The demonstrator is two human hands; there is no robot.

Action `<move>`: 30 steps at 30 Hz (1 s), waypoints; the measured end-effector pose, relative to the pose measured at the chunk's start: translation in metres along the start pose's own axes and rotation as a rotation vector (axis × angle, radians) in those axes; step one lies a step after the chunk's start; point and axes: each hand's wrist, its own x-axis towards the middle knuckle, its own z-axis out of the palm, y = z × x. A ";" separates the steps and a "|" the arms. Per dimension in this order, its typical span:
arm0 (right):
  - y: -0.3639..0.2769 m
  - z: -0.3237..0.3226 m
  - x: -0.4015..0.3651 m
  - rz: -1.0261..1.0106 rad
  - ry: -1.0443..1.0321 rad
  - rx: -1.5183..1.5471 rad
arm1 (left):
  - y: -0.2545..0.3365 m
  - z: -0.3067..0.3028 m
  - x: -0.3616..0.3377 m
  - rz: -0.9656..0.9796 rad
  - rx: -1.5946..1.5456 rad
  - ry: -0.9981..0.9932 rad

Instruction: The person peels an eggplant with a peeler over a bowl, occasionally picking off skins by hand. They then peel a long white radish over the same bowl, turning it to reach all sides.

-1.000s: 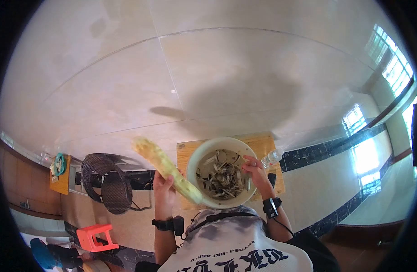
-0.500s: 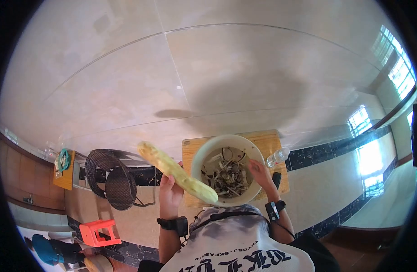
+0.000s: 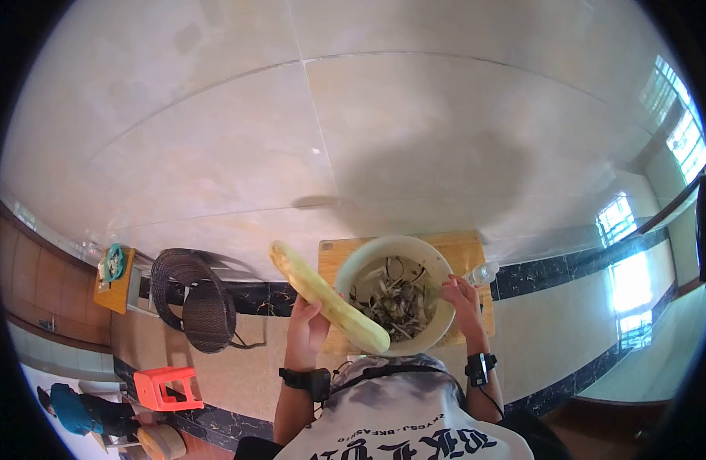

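Note:
My left hand (image 3: 310, 326) is closed round a long, pale, peeled eggplant (image 3: 327, 297). It slants from upper left down to the near left rim of a white basin (image 3: 437, 259), its lower end overlapping the rim. Dark and whitish peelings (image 3: 399, 305) lie heaped inside the basin. At the basin's right rim is my right hand (image 3: 465, 300), with fingers drawn together; I cannot tell what is in them.
The basin stands on a small wooden table (image 3: 331, 253), a clear plastic bottle (image 3: 483, 274) at its right edge. To the left are a dark wicker chair (image 3: 207, 310) and a red stool (image 3: 167, 388). A person (image 3: 77, 410) is at the far lower left.
My right hand has drawn back from over the peelings to the basin's right rim. The eggplant stays in my left hand. The whole view has shifted slightly.

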 end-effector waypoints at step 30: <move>-0.028 0.003 -0.003 -0.002 -0.037 0.253 | 0.018 0.050 -0.001 -0.200 -0.289 -0.122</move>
